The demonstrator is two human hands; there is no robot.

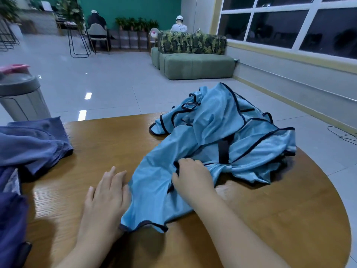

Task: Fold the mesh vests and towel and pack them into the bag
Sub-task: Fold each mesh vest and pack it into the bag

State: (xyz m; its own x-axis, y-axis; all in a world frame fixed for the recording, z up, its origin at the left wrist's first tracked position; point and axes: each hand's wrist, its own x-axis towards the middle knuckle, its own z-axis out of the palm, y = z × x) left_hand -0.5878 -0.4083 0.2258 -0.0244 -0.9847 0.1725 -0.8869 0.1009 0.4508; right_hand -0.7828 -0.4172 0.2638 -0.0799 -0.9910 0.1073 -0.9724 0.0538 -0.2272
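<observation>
The blue vests (pixel 222 136) are lying in a heap on the tabletop (pixel 96 144), and the right hand (pixel 191 178) is pinching one black edge in its grip while the flat, wide-open left hand (pixel 108 192) is pressing beside the cloth, probably to spread it for folding.

Two bare hands low over the tabletop, near the viewer.

The left hand (pixel 108 192) lies palm down with its fingers straight and close together, pointing away toward the far side, its thumb spread out to the left; its right edge touches cloth. Its forearm runs back to the near edge at a slight lean to the left. The right hand (pixel 191 178) sits a little farther off and to the right, knuckles up, fingers curled and pinching a fold of the blue fabric (pixel 154 194) under it. Its bare forearm stretches from the near right corner diagonally up to the wrist. The two hands lie near each other without touching.
</observation>
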